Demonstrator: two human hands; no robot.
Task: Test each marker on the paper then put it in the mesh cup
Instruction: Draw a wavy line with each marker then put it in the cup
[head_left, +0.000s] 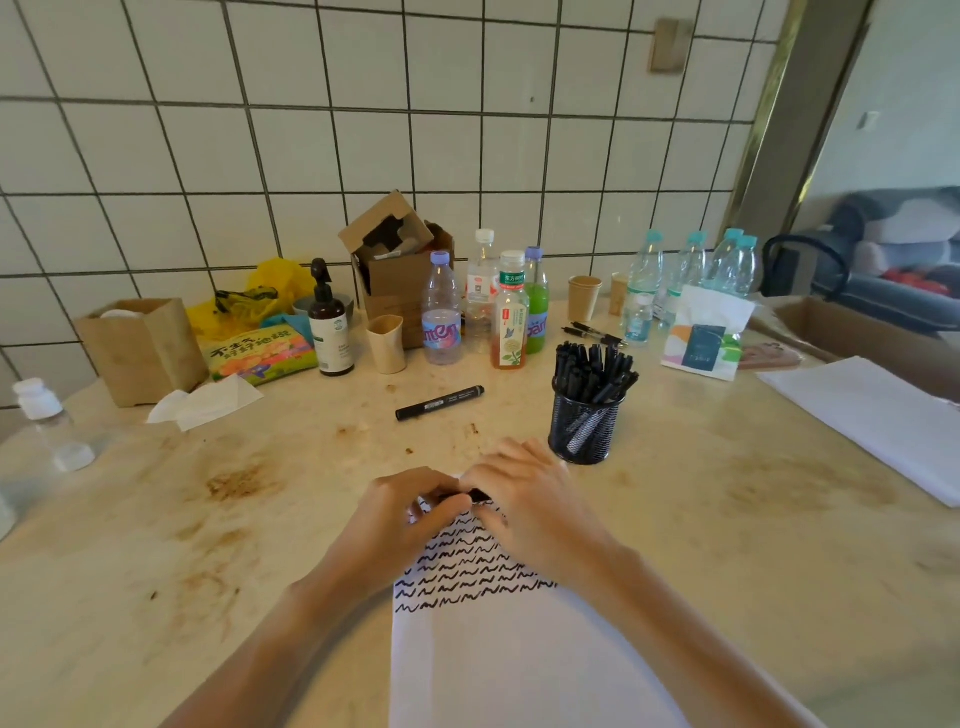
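A marker (480, 496) is held by both hands, left hand (410, 512) and right hand (524, 493), fingers curled around it, over the paper (498, 649), near the mesh cup (584, 428).

left hand (402, 512): bare, no ring or glove
right hand (524, 493): bare, no ring or glove
forearms: both bare, no sleeve, watch or band in view

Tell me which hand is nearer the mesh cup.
Right. The right hand lies just beside the mesh cup, toward the person and leftward. The left hand lies farther left, beyond the right hand, both gripping a marker over the paper.
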